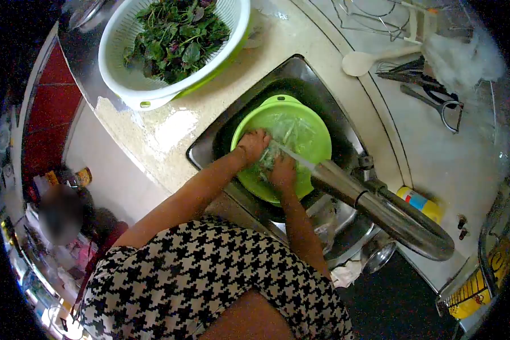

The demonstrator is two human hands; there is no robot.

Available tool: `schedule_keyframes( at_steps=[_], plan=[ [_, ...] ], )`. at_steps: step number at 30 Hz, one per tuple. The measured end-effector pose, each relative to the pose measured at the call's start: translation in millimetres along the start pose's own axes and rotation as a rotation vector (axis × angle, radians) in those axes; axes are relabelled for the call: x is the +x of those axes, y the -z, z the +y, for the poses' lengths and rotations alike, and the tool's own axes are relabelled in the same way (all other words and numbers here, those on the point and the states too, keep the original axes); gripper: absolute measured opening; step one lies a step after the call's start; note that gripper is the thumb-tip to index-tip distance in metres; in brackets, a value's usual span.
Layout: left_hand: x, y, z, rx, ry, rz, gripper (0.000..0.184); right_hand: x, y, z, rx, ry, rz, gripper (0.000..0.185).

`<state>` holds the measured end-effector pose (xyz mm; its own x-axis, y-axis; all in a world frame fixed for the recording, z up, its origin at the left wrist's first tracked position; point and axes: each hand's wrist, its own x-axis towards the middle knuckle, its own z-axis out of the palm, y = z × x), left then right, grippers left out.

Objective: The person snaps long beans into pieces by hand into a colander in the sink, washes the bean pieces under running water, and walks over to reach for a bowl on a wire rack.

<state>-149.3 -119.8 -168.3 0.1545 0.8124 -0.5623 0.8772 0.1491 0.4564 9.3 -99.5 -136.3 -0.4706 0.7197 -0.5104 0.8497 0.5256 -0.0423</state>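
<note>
A light green basin (317,133) sits in the metal sink (209,148), with water in it. The faucet (337,181) pours a stream into the basin between my hands. My left hand (255,145) reaches over the basin's left side, its fingers bent down at the water. My right hand (282,171) is lower in the basin, its fingertips in the water beside some pale green and clear stuff (286,133) that I cannot make out. Whether either hand grips any of it is hidden by splashing water.
A white colander (114,73) of leafy greens (181,42) stands on the counter at upper left. A ladle (358,63), a peeler (450,116) and a yellow bottle (419,205) lie right of the sink. At far left is another person (62,212).
</note>
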Motion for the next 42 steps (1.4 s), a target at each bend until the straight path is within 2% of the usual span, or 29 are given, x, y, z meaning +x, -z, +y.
schedule_keyframes(
  at_steps=[2,4,7,8,9,11,14,16,17,18,20,22,23,25,27,28,29,30,32,33,35,36,37,38,39,41,42],
  plan=[
    [3.6,-0.9,-4.3,-0.156,0.043,-0.115,0.043,3.7,9.6,1.8,0.073,-0.077,-0.255,0.063],
    [13.3,-22.4,-9.4,-0.245,0.118,-0.062,0.047,24.8,6.8,14.0,0.256,-0.068,-0.287,0.064],
    [-2.1,-18.6,-5.9,-0.577,0.093,0.219,0.053,40.2,-2.9,34.7,0.469,0.073,-0.147,0.064],
    [-4.4,-18.3,-4.5,-0.526,0.06,0.291,0.048,42.0,7.8,38.8,0.444,0.124,-0.177,0.063],
    [-6.7,-15.3,-5.0,-0.501,0.039,0.223,0.049,39.4,32.4,35.7,0.418,0.174,-0.209,0.061],
    [-16.0,2.7,-7.9,-0.443,-0.003,0.09,0.05,30.6,72.7,38.4,0.395,0.231,-0.132,0.055],
    [-46.5,42.9,-5.8,-0.32,-0.104,0.194,0.039,8.6,126.0,64.6,0.404,0.258,0.197,0.041],
    [-73.2,59.0,-6.0,-0.522,-0.175,0.471,0.033,0.6,171.3,50.6,0.463,0.241,0.498,0.033],
    [-90.0,69.4,-8.8,-0.609,-0.209,0.615,0.03,0.3,187.3,50.5,0.203,0.268,0.554,0.029],
    [-108.8,84.1,-8.5,-0.741,-0.102,0.592,0.034,-0.1,203.1,50.5,-0.055,0.283,0.626,0.026],
    [-130.6,96.2,-22.8,-1.243,-0.019,0.59,0.051,4.4,212.6,95.2,-0.633,0.417,0.613,0.023],
    [-148.9,109.8,-47.8,-1.756,0.16,0.498,0.068,12.3,193.1,124.3,-0.623,0.525,0.724,0.022],
    [-161.8,119.7,-52.4,-2.012,0.153,0.545,0.075,13.5,185.1,135.7,-0.612,0.544,0.761,0.022],
    [-183.9,145.2,-67.9,-2.1,0.156,0.685,0.081,7.7,174.9,138.3,-0.562,0.428,0.762,0.023],
    [-185.5,153.7,-111.4,-2.131,0.034,0.696,0.083,-8.5,186.3,126.1,-0.59,0.422,0.827,0.027],
    [-189.3,164.6,-120.0,-2.15,0.036,0.749,0.082,-17.1,195.8,112.3,-0.603,0.418,0.854,0.03],
    [-189.5,168.4,-128.3,-2.175,0.084,0.757,0.07,-25.7,203.2,92.8,-0.557,0.383,0.861,0.032],
    [-175.8,163.8,-131.4,-2.146,0.125,0.812,0.057,-30.4,206.5,81.1,-0.5,0.351,0.862,0.035],
    [-175.5,168.0,-138.8,-2.138,0.172,0.947,0.03,-37.0,200.1,54.6,-0.265,0.222,0.661,0.04],
    [-165.2,163.8,-142.6,-2.15,0.121,1.009,0.024,-40.4,197.0,41.3,-0.157,0.143,0.577,0.043],
    [-160.6,151.2,-150.3,-2.124,0.272,1.02,0.023,-60.7,170.3,27.6,-0.366,0.282,0.464,0.045],
    [-166.5,143.9,-152.0,-2.154,0.272,1.044,0.023,-62.2,137.4,39.6,-0.375,0.441,0.589,0.046],
    [-168.8,131.4,-151.4,-2.187,0.269,1.062,0.022,-72.7,137.8,24.0,-0.377,0.452,0.492,0.046],
    [-178.2,119.5,-151.4,-2.215,0.26,1.095,0.024,-80.3,134.6,15.4,-0.3,0.464,0.406,0.046],
    [-204.1,124.2,-135.7,-2.206,0.349,1.096,0.026,-87.7,131.6,6.6,-0.222,0.469,0.321,0.046],
    [-227.1,98.9,-143.9,-2.257,0.337,1.095,0.027,-85.1,104.5,17.6,0.08,0.461,0.169,0.046],
    [-245.1,101.2,-137.8,-2.254,0.32,1.088,0.026,-80.7,92.5,24.3,0.142,0.442,0.173,0.047]
  ],
)
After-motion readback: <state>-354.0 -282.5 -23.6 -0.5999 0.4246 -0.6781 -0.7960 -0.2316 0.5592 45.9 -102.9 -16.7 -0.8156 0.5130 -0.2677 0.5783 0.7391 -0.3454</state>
